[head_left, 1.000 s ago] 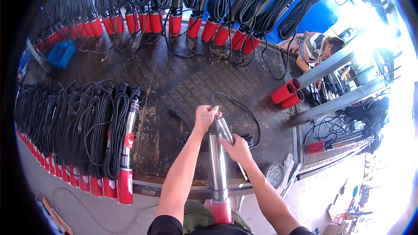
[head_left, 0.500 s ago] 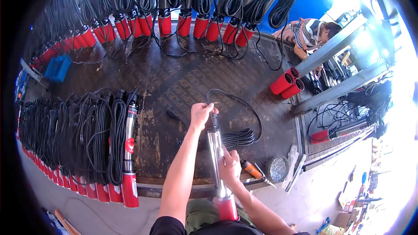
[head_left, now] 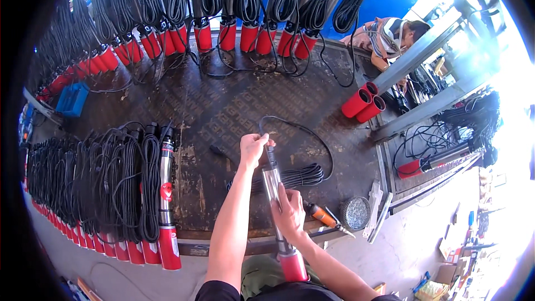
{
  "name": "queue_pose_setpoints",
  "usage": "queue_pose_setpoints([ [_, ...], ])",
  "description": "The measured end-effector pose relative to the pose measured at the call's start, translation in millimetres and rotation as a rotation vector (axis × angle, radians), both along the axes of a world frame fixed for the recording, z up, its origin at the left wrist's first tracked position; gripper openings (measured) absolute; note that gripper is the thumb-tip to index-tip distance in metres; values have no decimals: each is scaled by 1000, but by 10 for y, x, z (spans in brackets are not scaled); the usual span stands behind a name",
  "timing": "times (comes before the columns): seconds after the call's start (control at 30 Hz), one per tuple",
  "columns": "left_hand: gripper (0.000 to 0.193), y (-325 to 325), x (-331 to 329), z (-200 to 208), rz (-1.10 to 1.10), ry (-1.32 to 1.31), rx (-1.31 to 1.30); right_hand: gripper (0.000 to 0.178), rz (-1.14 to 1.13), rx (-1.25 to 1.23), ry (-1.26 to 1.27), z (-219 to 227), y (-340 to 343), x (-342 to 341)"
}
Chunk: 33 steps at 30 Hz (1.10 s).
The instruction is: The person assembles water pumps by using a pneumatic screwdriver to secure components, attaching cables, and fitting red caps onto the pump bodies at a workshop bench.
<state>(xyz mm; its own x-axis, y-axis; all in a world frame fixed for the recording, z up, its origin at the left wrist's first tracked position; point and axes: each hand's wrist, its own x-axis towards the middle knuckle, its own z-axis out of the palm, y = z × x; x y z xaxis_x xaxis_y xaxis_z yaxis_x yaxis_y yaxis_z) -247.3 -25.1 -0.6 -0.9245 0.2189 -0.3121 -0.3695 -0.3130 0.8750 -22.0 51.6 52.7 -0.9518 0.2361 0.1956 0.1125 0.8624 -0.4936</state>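
Observation:
A slim submersible pump (head_left: 271, 179), a silver tube with a red end, leans from the bench edge toward my body. My left hand (head_left: 253, 150) is closed at its top, pinching the black cable where it leaves the pump. My right hand (head_left: 290, 212) lies on the middle of the silver tube, its fingers along the metal; the palm hides part of the tube. The red end (head_left: 293, 266) rests low against my lap. From the top, the cable (head_left: 322, 140) loops right to a coiled bundle (head_left: 304, 175) lying behind the pump.
Finished-looking pumps with coiled cables stand along the back (head_left: 248, 39) and lie in a row at left (head_left: 167, 189). Red cylinders (head_left: 356, 103) stand by a metal post. An orange-bodied tool (head_left: 323, 215) and a round dish (head_left: 355, 213) sit near the right edge. A co-worker (head_left: 390, 39) bends beyond.
My right hand has shifted on the tube and now covers more of it. My left hand keeps its pinch at the top. The whole view has shifted slightly.

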Motion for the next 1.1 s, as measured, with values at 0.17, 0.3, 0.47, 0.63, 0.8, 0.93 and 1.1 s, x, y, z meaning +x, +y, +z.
queue_pose_setpoints([
  [0.17, 28, -13, 11, 5, -7, 9, 8, 54, 10, 3, -35, 34, -12, -103],
  [0.3, 28, -19, -5, -28, -15, 20, -19, 55, 21, 7, -45, 51, -6, -106],
  [0.47, 28, -35, 30, -4, -28, 17, -8, 55, 37, 4, -17, 15, 31, -77],
  [0.63, 37, -48, 382, -63, 257, 378, -321, 56, 29, 6, -11, 26, 30, -54],
  [0.8, 73, 48, 1538, -182, -3, 8, -983, 56, 23, -23, 32, -36, 61, -31],
  [0.93, 68, 166, 1626, -28, -100, -129, -880, 59, 14, -172, 26, -15, 149, 36],
  [1.1, 53, 439, 1822, 175, 213, 55, -1034, 38, -45, -257, -83, 165, 1061, 518],
])
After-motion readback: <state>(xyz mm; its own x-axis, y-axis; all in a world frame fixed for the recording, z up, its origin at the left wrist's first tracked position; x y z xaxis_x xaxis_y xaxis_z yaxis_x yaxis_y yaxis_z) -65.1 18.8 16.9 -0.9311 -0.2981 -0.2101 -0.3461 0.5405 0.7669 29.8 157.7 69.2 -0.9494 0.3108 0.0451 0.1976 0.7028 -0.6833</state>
